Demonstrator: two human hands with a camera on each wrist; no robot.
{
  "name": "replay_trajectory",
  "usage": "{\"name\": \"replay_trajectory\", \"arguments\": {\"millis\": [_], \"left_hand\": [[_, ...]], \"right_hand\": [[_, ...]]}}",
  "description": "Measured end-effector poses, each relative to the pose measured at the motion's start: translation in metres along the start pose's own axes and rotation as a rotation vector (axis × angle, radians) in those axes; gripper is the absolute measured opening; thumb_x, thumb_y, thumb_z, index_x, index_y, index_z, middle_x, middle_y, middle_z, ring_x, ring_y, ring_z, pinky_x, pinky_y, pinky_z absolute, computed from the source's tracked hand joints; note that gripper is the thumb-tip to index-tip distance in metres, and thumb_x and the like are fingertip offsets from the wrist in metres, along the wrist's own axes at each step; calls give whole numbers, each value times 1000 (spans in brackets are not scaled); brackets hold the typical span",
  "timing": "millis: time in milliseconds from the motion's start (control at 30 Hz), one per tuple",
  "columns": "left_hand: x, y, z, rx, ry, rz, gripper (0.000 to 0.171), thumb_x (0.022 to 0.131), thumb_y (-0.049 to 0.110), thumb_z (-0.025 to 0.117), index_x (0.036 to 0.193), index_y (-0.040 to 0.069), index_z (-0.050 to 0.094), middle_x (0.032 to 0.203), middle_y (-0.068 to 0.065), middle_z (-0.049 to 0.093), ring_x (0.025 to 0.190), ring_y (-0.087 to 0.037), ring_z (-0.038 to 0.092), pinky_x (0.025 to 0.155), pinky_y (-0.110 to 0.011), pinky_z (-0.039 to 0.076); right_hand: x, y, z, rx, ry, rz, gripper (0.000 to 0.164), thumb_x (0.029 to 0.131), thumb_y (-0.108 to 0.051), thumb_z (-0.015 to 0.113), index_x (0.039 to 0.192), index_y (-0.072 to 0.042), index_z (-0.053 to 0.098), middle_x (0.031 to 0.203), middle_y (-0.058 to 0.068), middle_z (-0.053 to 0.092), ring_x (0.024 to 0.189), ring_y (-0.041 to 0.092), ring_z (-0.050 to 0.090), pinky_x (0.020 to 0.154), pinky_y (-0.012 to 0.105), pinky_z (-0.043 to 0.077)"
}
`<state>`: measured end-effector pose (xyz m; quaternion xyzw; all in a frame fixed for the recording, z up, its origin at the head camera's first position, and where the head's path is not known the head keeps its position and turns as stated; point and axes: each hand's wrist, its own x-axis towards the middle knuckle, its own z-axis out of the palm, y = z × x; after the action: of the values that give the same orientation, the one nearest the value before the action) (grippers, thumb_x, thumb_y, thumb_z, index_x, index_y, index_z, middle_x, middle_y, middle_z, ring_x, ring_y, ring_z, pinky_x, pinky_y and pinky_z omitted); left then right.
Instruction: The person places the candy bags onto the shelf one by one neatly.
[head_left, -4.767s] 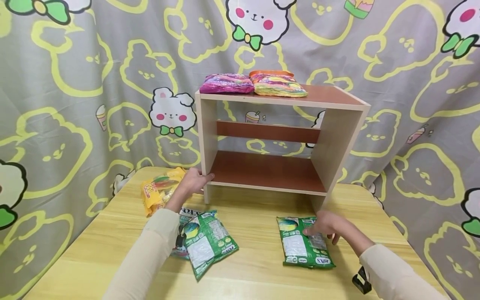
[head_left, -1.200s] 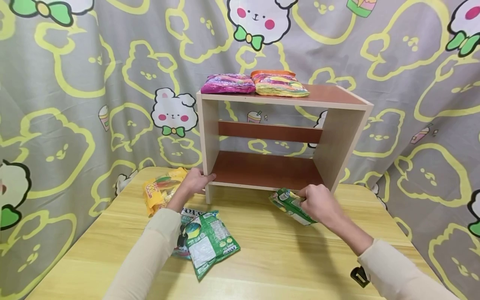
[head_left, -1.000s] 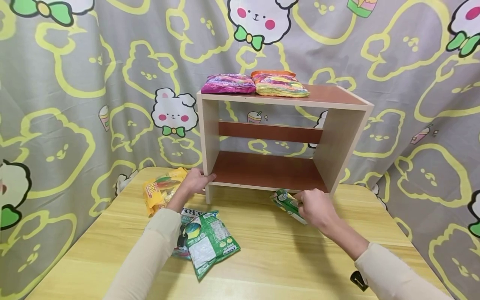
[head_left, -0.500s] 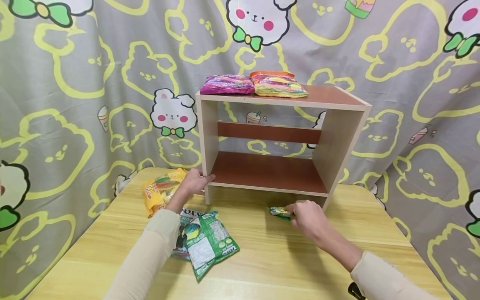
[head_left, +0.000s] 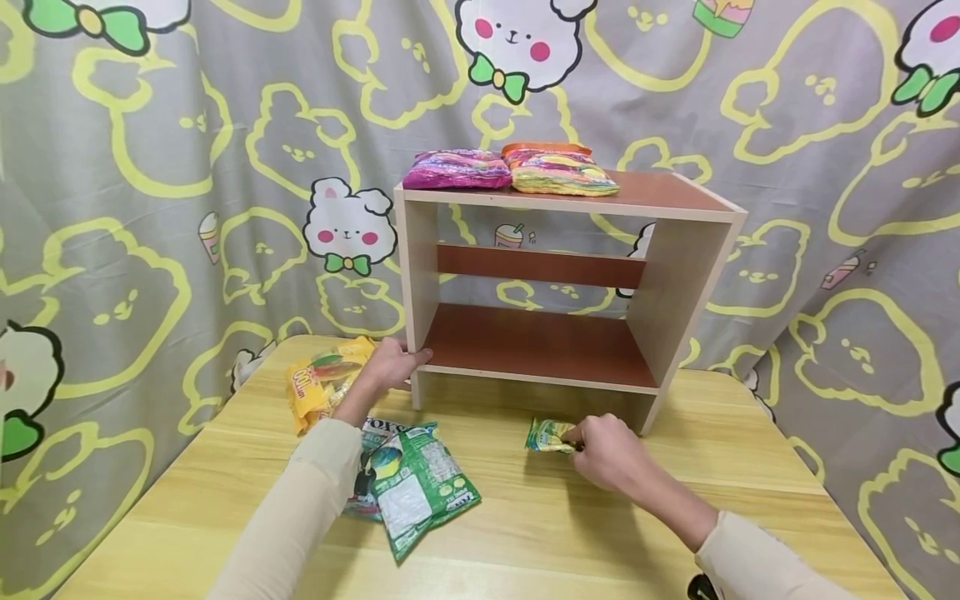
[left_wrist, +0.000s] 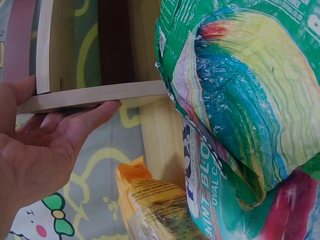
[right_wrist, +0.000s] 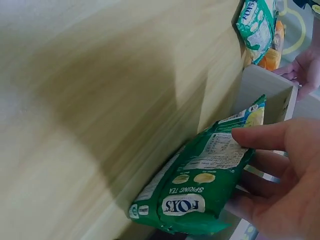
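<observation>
My left hand [head_left: 386,367] grips the left side panel of a small shelf unit [head_left: 543,337]. In the left wrist view, the thumb lies on one side of the panel edge [left_wrist: 100,94] and the fingers on the other. My right hand [head_left: 611,450] pinches a green candy bag [head_left: 549,436] low in front of the unit's bottom opening. The right wrist view shows this bag [right_wrist: 200,170] tilted, its FOX'S label towards the camera, with the thumb on its printed face and the fingers behind. Another green candy bag [head_left: 427,487] lies on the table, partly over a teal bag [head_left: 362,492].
A yellow candy bag [head_left: 315,387] lies behind the left forearm. On top of the unit sit a purple packet [head_left: 457,169] and an orange-and-yellow packet [head_left: 558,171]. A small black object [head_left: 701,587] is partly behind the right sleeve. A patterned curtain [head_left: 247,167] surrounds the table [head_left: 510,542].
My right hand took the green bag from the table's right side and lifted it towards the shelf unit. Over the last second it lowered and shifted slightly left. My left hand stayed put.
</observation>
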<state>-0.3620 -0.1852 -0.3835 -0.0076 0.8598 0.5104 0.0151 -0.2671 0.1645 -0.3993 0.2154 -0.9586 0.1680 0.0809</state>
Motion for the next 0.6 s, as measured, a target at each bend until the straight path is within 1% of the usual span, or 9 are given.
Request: {"name": "replay_trajectory", "arguments": {"millis": [67, 167, 300, 367, 400, 433, 500, 533, 600], "left_hand": [[0, 0, 0, 5, 3, -2, 45, 101, 28, 61, 131, -5, 61, 129, -25, 61, 121, -38, 61, 83, -46, 63], [1, 0, 0, 11, 3, 1, 45, 101, 28, 61, 131, -5, 61, 130, -26, 61, 120, -39, 61, 82, -45, 63], [1, 0, 0, 11, 3, -3, 45, 101, 28, 61, 131, -5, 61, 129, -26, 61, 121, -40, 61, 81, -43, 63], [1, 0, 0, 9, 5, -9, 45, 100, 28, 62, 130, -5, 62, 129, -26, 61, 121, -40, 61, 81, -43, 63], [1, 0, -1, 9, 4, -11, 45, 100, 29, 62, 129, -5, 62, 128, -25, 61, 121, -40, 61, 81, -43, 63], [1, 0, 0, 7, 4, -14, 44, 100, 29, 62, 129, -5, 63, 128, -25, 62, 122, -41, 61, 81, -43, 63], [1, 0, 0, 9, 3, -15, 44, 100, 29, 62, 127, -5, 63, 127, -25, 62, 121, -40, 61, 80, -43, 63], [2, 0, 0, 10, 1, -12, 43, 100, 29, 62, 127, -5, 63, 126, -25, 62, 121, -40, 61, 80, -43, 63], [1, 0, 0, 10, 1, -12, 43, 101, 29, 62, 127, -5, 63, 126, -24, 61, 120, -39, 61, 80, -43, 63]], "right_hand": [[-1, 0, 2, 15, -11, 19, 31, 74, 4, 68, 100, -5, 82, 93, 7, 79, 67, 10, 54, 58, 27, 40], [-3, 1, 4, 22, -19, 29, 30, 73, 5, 69, 99, -5, 82, 82, 1, 75, 65, 10, 50, 59, 26, 39], [-5, 2, 7, 18, -69, 2, 16, 71, 5, 69, 71, -11, 72, 60, -9, 48, 59, 8, 35, 55, 22, 26], [-6, 3, 8, 23, -106, -25, 27, 69, 4, 73, 63, -16, 57, 58, -9, 37, 58, 7, 31, 55, 23, 23], [-7, 4, 9, 28, -127, -38, 33, 68, 3, 75, 62, -18, 51, 57, -10, 35, 57, 6, 30, 55, 24, 25], [-7, 4, 9, 40, -145, -49, 37, 68, 2, 77, 61, -19, 48, 56, -10, 36, 56, 6, 31, 58, 25, 34], [-8, 6, 9, 66, -177, -66, 41, 67, -1, 80, 61, -20, 44, 54, -12, 39, 53, 4, 34, 74, 36, 51], [-9, 6, 9, 75, -187, -75, 43, 68, -1, 81, 61, -20, 43, 54, -12, 38, 52, 4, 34, 84, 46, 53], [-9, 7, 9, 94, -202, -83, 44, 71, -3, 80, 61, -20, 41, 53, -14, 37, 51, 3, 32, 90, 52, 50]]}}
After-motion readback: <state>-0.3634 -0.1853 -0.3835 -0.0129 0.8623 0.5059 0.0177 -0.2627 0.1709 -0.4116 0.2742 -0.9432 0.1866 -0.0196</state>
